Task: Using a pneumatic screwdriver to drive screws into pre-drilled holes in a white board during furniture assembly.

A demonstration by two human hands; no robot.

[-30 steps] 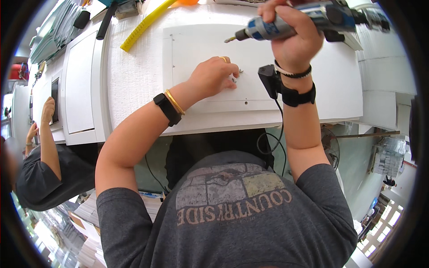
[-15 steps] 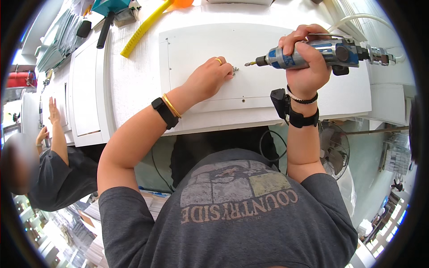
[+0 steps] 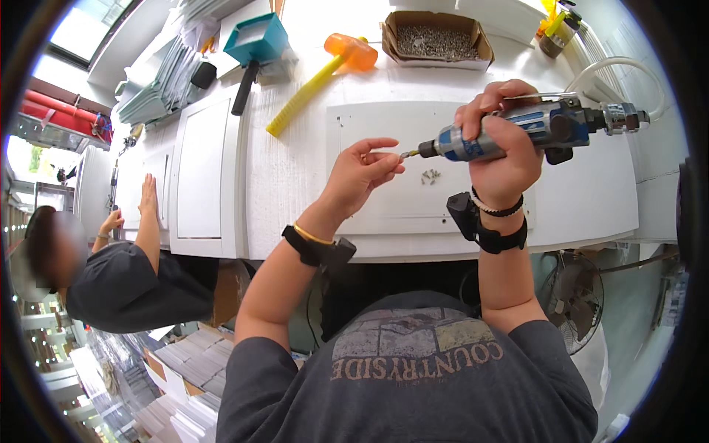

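Observation:
My right hand (image 3: 504, 151) is closed around a blue-and-silver pneumatic screwdriver (image 3: 517, 131), its bit pointing left. At the bit's tip, the thumb and index finger of my left hand (image 3: 357, 176) pinch a small screw (image 3: 403, 156), mostly hidden by the fingertips. Both hands are above a white panel (image 3: 391, 214) lying flat on the workbench. A small pile of loose screws (image 3: 430, 176) rests on the panel, below the screwdriver's bit.
A cardboard box (image 3: 437, 60) of small screws stands behind the panel. To its left lie a mallet (image 3: 353, 53) with orange head and yellow handle, and a teal scoop (image 3: 256, 37) with a black handle. A co-worker (image 3: 118, 288) works at the left; a fan (image 3: 577, 299) stands below right.
My left hand has lifted from the screw pile and come to the bit's tip with a screw. The view has shifted, bringing the screw box into sight.

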